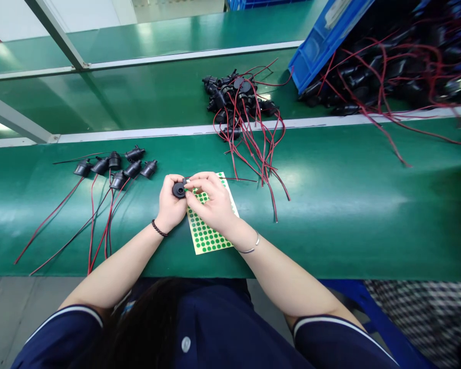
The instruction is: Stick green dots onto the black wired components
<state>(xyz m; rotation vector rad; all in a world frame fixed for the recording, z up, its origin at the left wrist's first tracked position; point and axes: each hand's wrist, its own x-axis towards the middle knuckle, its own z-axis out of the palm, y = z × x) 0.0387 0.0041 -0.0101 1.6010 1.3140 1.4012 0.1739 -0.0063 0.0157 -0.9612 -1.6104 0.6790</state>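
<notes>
Two hands meet over sticker sheet (207, 233): left hand (171, 205) grips black socket (179, 190), right hand (211, 202) fingertips pinched, contents hidden

Your right hand (211, 202) covers part of the sticker sheet (209, 230), and the blue bin (318, 41) runs off the top edge.

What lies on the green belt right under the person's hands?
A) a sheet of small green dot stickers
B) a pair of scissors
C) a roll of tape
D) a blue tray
A: a yellowish sheet of green dot stickers lies flat on the belt beneath both hands, while the left hand holds a round black part that the right hand touches with its fingertips.
</notes>
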